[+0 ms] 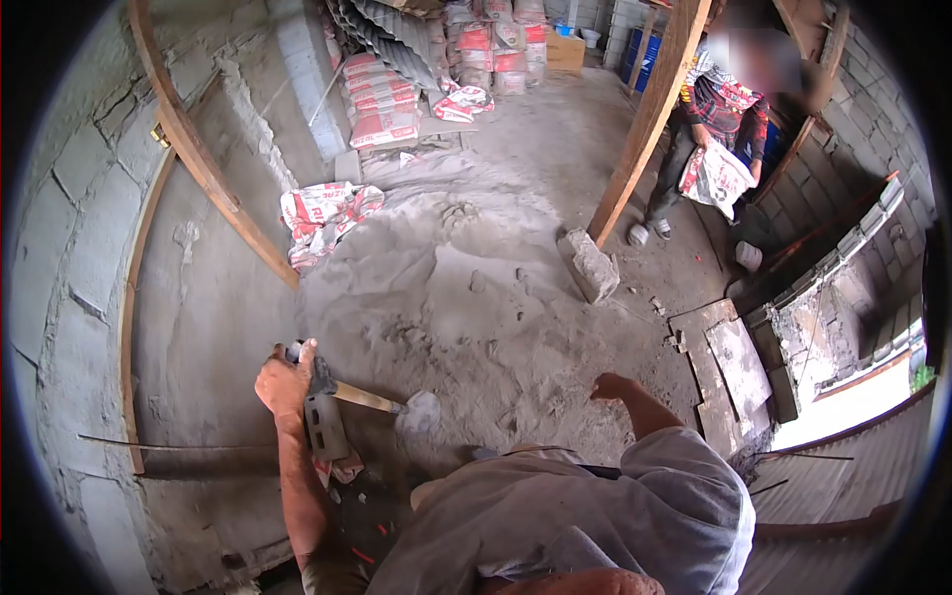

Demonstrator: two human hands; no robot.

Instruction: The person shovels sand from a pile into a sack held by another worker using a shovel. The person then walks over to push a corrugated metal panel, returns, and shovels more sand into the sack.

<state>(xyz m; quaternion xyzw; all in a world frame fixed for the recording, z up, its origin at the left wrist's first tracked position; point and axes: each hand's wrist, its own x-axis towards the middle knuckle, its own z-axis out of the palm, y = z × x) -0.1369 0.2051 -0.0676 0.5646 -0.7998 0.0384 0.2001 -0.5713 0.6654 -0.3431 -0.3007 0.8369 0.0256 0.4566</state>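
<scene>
My left hand (285, 381) is closed around the grip of a shovel (365, 397), thumb uppermost. Its wooden shaft runs rightward to a dusty grey blade (419, 415), which lies at the near edge of a grey heap of sand and powder (466, 288). My right hand (613, 387) hangs over the heap's near right side, away from the shovel. Its fingers look curled in, and nothing shows in them. A hollow concrete block (325, 426) sits below the shovel shaft, near my left forearm.
A person (729, 109) at the upper right holds a white and red sack (716, 180). Wooden posts (650, 124) stand beyond the heap, one by a concrete block (589, 266). Crumpled sacks (327, 218) lie at its left; stacked full sacks (382, 104) stand behind. Boards (722, 367) lie right.
</scene>
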